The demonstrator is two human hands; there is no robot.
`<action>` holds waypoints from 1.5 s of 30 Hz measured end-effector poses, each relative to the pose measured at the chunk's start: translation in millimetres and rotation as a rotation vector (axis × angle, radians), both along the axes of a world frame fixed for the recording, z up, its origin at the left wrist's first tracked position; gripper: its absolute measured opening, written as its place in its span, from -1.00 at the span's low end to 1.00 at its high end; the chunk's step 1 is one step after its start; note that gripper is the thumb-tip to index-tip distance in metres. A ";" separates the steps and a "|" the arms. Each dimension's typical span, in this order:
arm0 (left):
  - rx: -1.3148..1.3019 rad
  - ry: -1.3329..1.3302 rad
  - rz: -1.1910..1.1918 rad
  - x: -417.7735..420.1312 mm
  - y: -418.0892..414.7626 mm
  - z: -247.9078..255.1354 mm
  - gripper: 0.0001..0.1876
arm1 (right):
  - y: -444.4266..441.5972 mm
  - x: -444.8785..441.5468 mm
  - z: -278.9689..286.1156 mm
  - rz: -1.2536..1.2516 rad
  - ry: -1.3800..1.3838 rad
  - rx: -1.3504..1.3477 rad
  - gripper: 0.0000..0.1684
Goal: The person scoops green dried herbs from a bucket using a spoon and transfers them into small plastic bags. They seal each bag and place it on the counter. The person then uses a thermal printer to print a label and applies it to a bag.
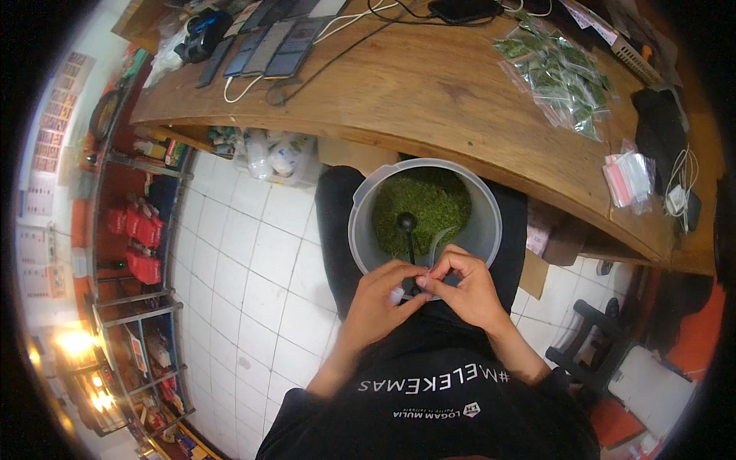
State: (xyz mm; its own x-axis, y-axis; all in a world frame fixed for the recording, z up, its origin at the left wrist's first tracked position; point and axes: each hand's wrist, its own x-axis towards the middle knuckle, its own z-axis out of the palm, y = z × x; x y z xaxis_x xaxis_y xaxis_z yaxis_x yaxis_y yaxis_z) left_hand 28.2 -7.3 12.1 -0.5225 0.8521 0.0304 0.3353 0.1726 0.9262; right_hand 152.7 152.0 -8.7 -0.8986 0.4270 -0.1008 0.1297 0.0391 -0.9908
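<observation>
A translucent plastic bucket (355, 230) stands between the person's knees, partly filled with finely shredded green plant material (431, 201). Above its near rim, my left hand (384, 296) and my right hand (467, 287) meet, fingertips pinching a small clear plastic bag (441, 244). The bag's film curves up past my right fingers; its lower part is mostly hidden by the hands. A black stick-like tool with a rounded end (406, 221) rises over the green material. Its lower end disappears behind my left fingers, so I cannot tell whether that hand touches it.
A wooden desk (402, 98) crosses in front, bearing several filled zip bags (560, 75), a stack of unfilled bags (629, 178), phones (276, 49) and cables. Shelves (141, 230) line the left side. A chair (598, 339) stands at the right on white floor tiles (259, 241).
</observation>
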 end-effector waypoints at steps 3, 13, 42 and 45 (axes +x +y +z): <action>0.023 0.027 0.053 4.8 -0.1 -7.6 -0.76 | -1.4 -1.3 -0.5 0.018 -0.001 -0.018 -0.78; 0.117 0.243 0.292 10.5 8.1 -31.2 -0.76 | -20.5 -17.1 -12.9 -0.022 0.098 0.834 -0.83; 0.090 0.333 0.156 -23.2 -36.5 -24.0 -0.41 | 3.8 -41.3 -25.7 0.188 -0.043 -0.548 -0.74; 0.123 0.389 0.349 -37.7 -47.1 -18.1 -0.36 | 1.4 -59.3 -43.1 0.124 -0.265 0.348 -0.68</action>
State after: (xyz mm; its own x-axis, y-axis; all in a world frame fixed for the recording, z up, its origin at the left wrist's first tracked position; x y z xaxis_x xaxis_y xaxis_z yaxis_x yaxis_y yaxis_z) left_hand -9.5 -54.4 -6.0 -0.7043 0.6079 0.3667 0.5998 0.2332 0.7654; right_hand 93.5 153.5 -51.8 -0.9076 0.3672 -0.2035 0.3503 0.3952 -0.8492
